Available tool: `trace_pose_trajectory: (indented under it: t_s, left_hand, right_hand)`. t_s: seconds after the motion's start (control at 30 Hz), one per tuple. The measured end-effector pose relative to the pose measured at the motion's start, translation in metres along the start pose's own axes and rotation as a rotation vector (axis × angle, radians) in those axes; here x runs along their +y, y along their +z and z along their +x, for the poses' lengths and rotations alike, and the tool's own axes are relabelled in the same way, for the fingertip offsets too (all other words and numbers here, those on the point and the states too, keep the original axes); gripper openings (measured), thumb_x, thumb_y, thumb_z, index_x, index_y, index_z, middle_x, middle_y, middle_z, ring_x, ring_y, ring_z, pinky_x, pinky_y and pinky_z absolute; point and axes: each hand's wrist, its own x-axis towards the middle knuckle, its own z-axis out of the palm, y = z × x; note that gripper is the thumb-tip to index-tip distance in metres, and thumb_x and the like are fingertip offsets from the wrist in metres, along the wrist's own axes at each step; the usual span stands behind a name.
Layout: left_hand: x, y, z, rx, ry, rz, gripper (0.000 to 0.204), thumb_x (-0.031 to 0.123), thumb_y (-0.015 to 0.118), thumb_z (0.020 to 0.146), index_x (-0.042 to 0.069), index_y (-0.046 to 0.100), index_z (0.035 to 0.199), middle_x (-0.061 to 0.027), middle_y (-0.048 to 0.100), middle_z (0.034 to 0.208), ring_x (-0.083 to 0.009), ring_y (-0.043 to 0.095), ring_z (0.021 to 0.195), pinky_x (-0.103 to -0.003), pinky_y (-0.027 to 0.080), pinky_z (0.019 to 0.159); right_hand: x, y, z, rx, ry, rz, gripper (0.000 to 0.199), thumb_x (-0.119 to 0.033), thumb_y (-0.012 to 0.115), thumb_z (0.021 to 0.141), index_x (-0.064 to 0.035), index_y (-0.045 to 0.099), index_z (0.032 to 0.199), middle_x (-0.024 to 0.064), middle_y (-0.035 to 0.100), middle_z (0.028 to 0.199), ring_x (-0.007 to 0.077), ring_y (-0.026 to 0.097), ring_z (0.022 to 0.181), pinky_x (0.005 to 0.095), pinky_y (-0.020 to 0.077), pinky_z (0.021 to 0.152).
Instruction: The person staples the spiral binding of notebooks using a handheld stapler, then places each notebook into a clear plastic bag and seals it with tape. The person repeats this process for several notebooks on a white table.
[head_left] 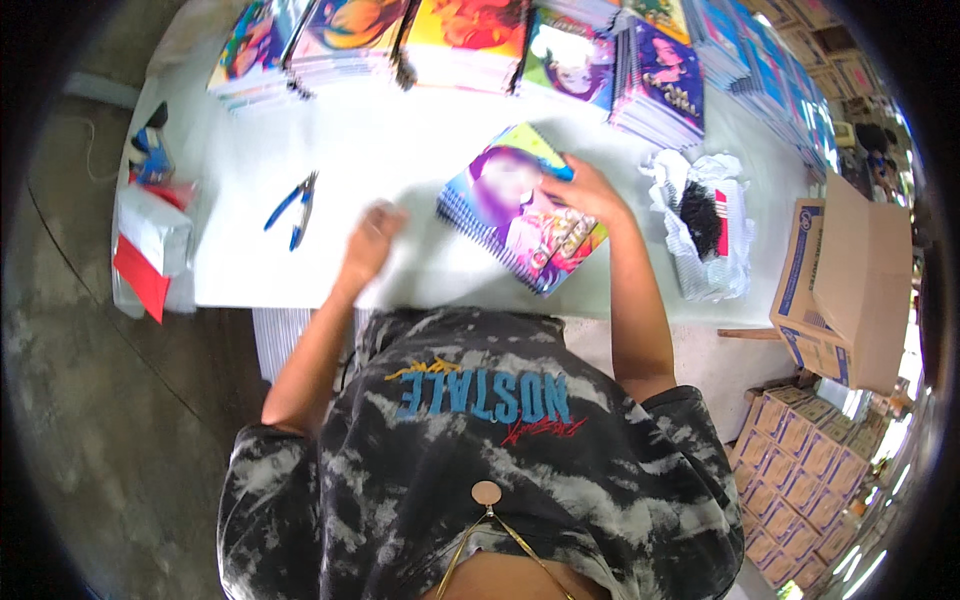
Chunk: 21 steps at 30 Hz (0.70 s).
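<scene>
A spiral-bound notebook with a colourful illustrated cover is tilted over the white table, its dark coil along the lower left edge. My right hand grips it by the upper right edge, fingers on the cover. To the left of the notebook, apart from it, my left hand is over the table; motion smears its fingers, so I cannot make out whether they hold anything. Blue-handled pliers lie with handles apart on the table, farther left.
Stacks of notebooks line the table's far side, with more blue ones at right. A white plastic bag holds black coils. An open cardboard box stands at the right edge; a white packet lies at left.
</scene>
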Motion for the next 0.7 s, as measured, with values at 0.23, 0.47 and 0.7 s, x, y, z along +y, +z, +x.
trace_pose_trajectory:
  t_s: [0.23, 0.47, 0.7]
  left_hand:
    - [0.05, 0.101, -0.022, 0.095, 0.211, -0.62, 0.049, 0.014, 0.065, 0.076, -0.008, 0.041, 0.112, -0.0152, 0.056, 0.095, -0.0228, 0.053, 0.092, -0.035, 0.042, 0.087]
    - [0.082, 0.067, -0.002, -0.33, -0.249, -1.132, 0.049, 0.012, 0.066, 0.075, -0.006, 0.043, 0.115, -0.0175, 0.057, 0.106, -0.0257, 0.058, 0.094, -0.038, 0.049, 0.084]
    - [0.193, 0.058, -0.013, -0.018, 0.514, -0.478, 0.065, 0.027, 0.074, 0.076, -0.009, 0.039, 0.117, -0.0168, 0.056, 0.106, -0.0193, 0.056, 0.096, -0.032, 0.046, 0.086]
  right_hand:
    - [0.027, 0.027, -0.008, -0.132, 0.004, 0.346, 0.055, -0.044, 0.07, 0.073, 0.0008, 0.062, 0.105, 0.0128, 0.066, 0.093, 0.0174, 0.062, 0.079, 0.0306, 0.0484, 0.074]
    - [-0.002, 0.034, -0.057, 0.011, 0.072, 0.959, 0.044, -0.025, 0.072, 0.075, 0.0036, 0.059, 0.106, 0.0102, 0.064, 0.09, 0.0164, 0.062, 0.074, 0.0291, 0.0504, 0.066]
    - [-0.001, 0.007, -0.056, 0.236, -0.335, 1.277, 0.046, -0.018, 0.062, 0.082, -0.0008, 0.047, 0.122, 0.006, 0.057, 0.109, 0.0142, 0.055, 0.097, 0.0288, 0.0442, 0.085]
